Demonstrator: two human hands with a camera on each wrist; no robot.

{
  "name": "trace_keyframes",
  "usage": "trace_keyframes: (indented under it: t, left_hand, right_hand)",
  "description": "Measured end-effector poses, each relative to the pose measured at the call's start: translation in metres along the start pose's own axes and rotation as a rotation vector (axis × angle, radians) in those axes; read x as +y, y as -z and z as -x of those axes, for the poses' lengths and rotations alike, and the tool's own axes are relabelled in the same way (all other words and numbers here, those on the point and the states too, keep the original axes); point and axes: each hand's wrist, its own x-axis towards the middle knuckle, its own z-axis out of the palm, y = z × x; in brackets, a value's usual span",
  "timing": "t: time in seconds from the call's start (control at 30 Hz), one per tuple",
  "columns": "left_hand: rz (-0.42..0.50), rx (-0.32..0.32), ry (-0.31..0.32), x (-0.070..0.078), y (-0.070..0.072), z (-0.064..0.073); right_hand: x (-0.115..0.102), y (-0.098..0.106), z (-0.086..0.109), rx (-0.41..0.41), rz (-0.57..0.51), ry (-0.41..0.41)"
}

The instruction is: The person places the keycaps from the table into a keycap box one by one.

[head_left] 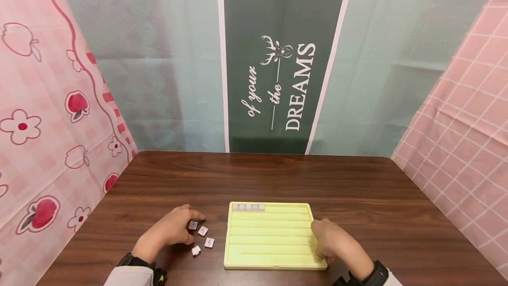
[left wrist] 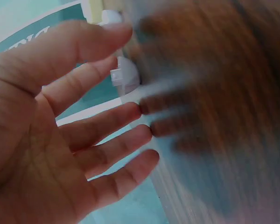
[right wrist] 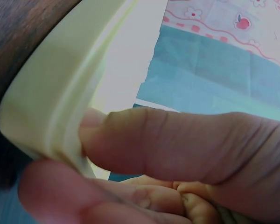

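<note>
My left hand [head_left: 174, 226] reaches over the table beside several loose white keycaps, fingers spread and relaxed. A greyish keycap [head_left: 193, 225] sits between its thumb and forefinger; in the left wrist view, the index fingertip is right at a keycap [left wrist: 128, 74]. Other keycaps [head_left: 209, 242] lie just to the right, one of them a tipped keycap [head_left: 196, 250]. With thumb and fingers my right hand [head_left: 331, 242] pinches the right edge of a shallow yellow ridged tray [head_left: 274, 237]. A short row of pale keycaps [head_left: 248, 207] fills the left part of its top row.
The dark wooden table [head_left: 254, 175] runs back to a hanging green curtain [head_left: 285, 140] with printed words. Pink cloths stand at either side, a fruit-patterned cloth [head_left: 39, 167] on the left and a checked cloth [head_left: 464, 144] on the right.
</note>
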Motion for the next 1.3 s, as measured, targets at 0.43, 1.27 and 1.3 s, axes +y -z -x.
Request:
trace_keyframes:
  t: [0.43, 1.27, 1.3]
  left_hand:
    - [-0.058, 0.095, -0.053, 0.0005, -0.0016, -0.0028]
    - [-0.038, 0.148, -0.097, -0.0033, -0.002, -0.0031]
    - [-0.041, 0.155, -0.099, -0.0035, -0.0009, -0.0031]
  right_hand:
    - [-0.0011, 0.0027, -0.0016, -0.029, 0.008, -0.026]
    - [-0.0005, 0.0013, 0.0002, -0.036, -0.029, -0.006]
    - [-0.0005, 0.0013, 0.0002, -0.037, -0.03, -0.007]
